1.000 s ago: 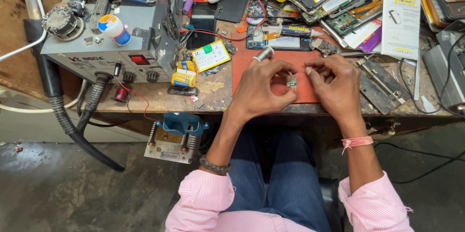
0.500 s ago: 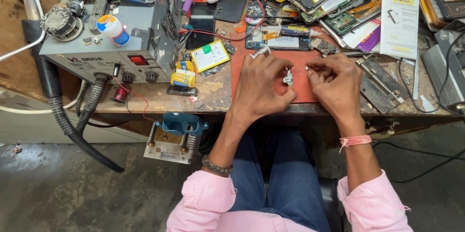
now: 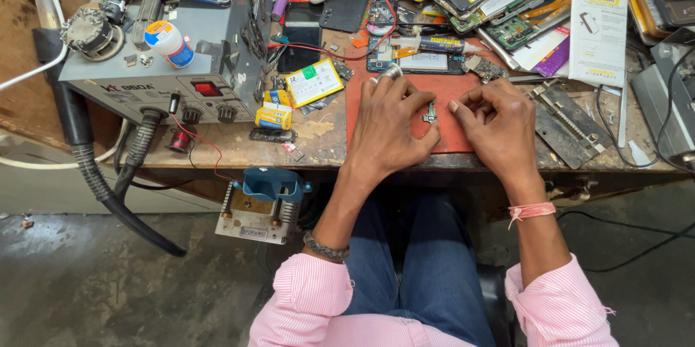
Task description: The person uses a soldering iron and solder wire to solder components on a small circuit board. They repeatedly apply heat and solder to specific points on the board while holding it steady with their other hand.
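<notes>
Far left of the red mat point(image 3: 391, 86), I am seeing a grey rework station point(image 3: 170, 64) sitting with a small bottle point(image 3: 168, 43) on top. Nearer the mat, a yellow battery point(image 3: 313, 82) is lying. On the mat, my left hand point(image 3: 391, 130) and right hand point(image 3: 499, 130) are curling toward each other, fingertips pinching a small metal part point(image 3: 431, 112) between them.

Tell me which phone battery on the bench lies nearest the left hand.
The small white battery with the green sticker, just left of the red work mat; the other batteries sit farther back in the clutter.
</notes>
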